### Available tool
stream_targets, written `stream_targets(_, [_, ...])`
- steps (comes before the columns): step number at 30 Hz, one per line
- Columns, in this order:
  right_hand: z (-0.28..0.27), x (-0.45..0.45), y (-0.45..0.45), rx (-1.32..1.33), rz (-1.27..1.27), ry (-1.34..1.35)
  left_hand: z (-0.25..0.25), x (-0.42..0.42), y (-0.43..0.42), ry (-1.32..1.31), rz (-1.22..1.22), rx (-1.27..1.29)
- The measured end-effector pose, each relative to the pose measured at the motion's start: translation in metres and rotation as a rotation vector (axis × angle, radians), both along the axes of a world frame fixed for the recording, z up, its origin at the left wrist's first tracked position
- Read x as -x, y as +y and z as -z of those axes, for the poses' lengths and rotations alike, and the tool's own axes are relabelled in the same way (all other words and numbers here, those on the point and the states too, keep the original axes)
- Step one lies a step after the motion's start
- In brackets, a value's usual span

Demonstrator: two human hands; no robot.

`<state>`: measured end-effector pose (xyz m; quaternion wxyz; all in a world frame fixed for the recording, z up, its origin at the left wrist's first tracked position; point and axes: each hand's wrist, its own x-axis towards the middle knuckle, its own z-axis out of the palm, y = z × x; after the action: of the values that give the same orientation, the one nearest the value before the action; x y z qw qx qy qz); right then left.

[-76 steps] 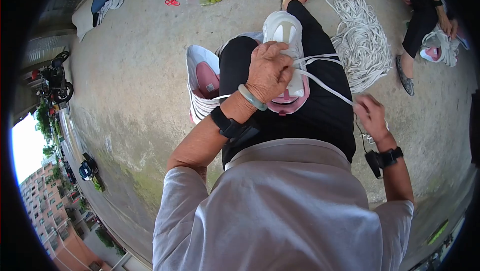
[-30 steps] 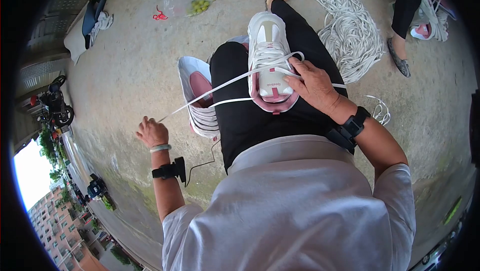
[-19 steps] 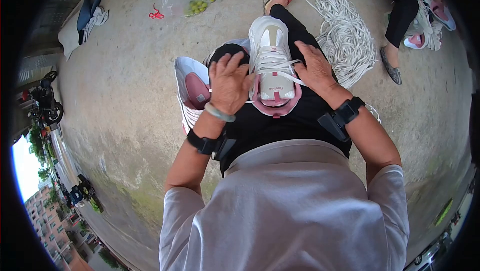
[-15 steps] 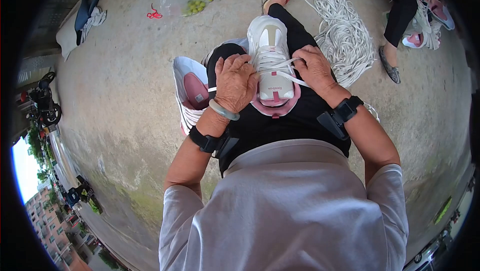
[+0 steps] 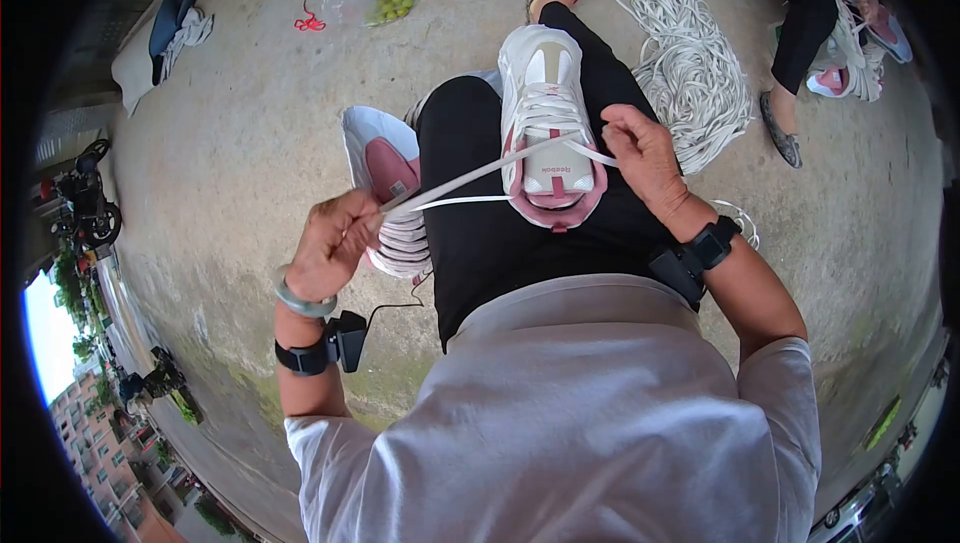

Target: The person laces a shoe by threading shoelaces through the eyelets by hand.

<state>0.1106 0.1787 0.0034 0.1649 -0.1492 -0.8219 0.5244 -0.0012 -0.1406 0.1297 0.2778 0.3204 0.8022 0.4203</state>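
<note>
A white and pink Reebok sneaker rests on my black-trousered lap, toe pointing away from me. My left hand is out to the left, its fingers closed on a pale shoelace stretched taut from the shoe's upper eyelets. A second white strand runs from that side of the shoe to the same hand. To the right of the tongue is my right hand, fingers curled. A short white strand passes from the shoe to its underside, where the grip is hidden. Below my left hand sits another pink-lined shoe on stacked white ones.
On the concrete floor lies a large heap of white laces. A person's leg in a grey patterned shoe and more sneakers are at upper right. A bag of green fruit and a red string lie ahead.
My left hand has moved from the shoe far out to the left and toward me, drawing the shoelace out taut. My right hand has shifted slightly right, away from the upper lace.
</note>
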Motion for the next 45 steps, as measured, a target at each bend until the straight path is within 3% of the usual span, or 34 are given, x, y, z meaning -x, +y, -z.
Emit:
stream_targets(6, [-0.041,0.024,-0.015,-0.143,-0.14,0.185,-0.041,-0.02,0.033,-0.007,0.14,-0.004])
stream_targets(8, [-0.048,0.035,-0.031,-0.225,-0.47,0.315,-0.05,-0.02,0.052,0.165,0.248,-0.082])
stream_targets(9, [-0.06,0.036,-0.038,-0.226,-0.471,0.319,-0.051,-0.021,0.059,0.182,0.216,-0.1])
stream_targets(11, [-0.103,0.037,-0.045,0.43,-0.8,-0.24,-0.047,-0.015,0.067,0.189,0.171,-0.132])
stream_targets(15, [-0.176,0.043,-0.01,0.698,-0.694,0.079,-0.025,-0.003,0.075,0.051,-0.076,-0.233])
stream_targets(16, [-0.189,0.046,0.008,0.584,-0.631,0.179,-0.02,0.001,0.078,-0.006,-0.163,-0.236])
stream_targets(17, [-0.199,0.048,0.036,0.67,-0.721,0.239,-0.011,0.005,0.081,0.002,-0.16,-0.239])
stream_targets(24, [-0.284,0.048,0.115,0.556,-0.331,0.583,0.06,0.003,0.103,-0.061,-0.23,-0.319])
stream_targets(28, [-0.302,0.045,0.164,0.433,-0.295,0.607,0.076,0.001,0.115,0.189,-0.157,-0.281])
stream_targets(30, [-0.309,0.047,0.188,0.38,-0.286,0.604,0.071,-0.006,0.124,0.441,-0.057,-0.317])
stream_targets(36, [-0.323,0.053,0.242,0.237,-0.355,0.546,0.075,-0.046,0.173,0.889,0.363,-0.107])
stream_targets(38, [-0.316,0.053,0.248,0.19,-0.51,0.375,0.084,-0.055,0.19,0.956,0.385,0.008])
stream_targets(40, [-0.308,0.043,0.228,0.306,-0.413,0.304,0.088,-0.059,0.204,1.02,0.408,0.132])
stream_targets(42, [-0.295,0.033,0.2,0.401,-0.221,0.312,0.087,-0.06,0.214,0.999,0.634,0.329])
stream_targets(44, [-0.286,0.038,0.221,0.535,-0.326,0.17,0.087,-0.059,0.222,0.917,0.621,0.333])
stream_targets(45, [-0.27,0.036,0.224,0.294,-0.306,0.26,0.09,-0.056,0.226,0.897,0.471,0.227])
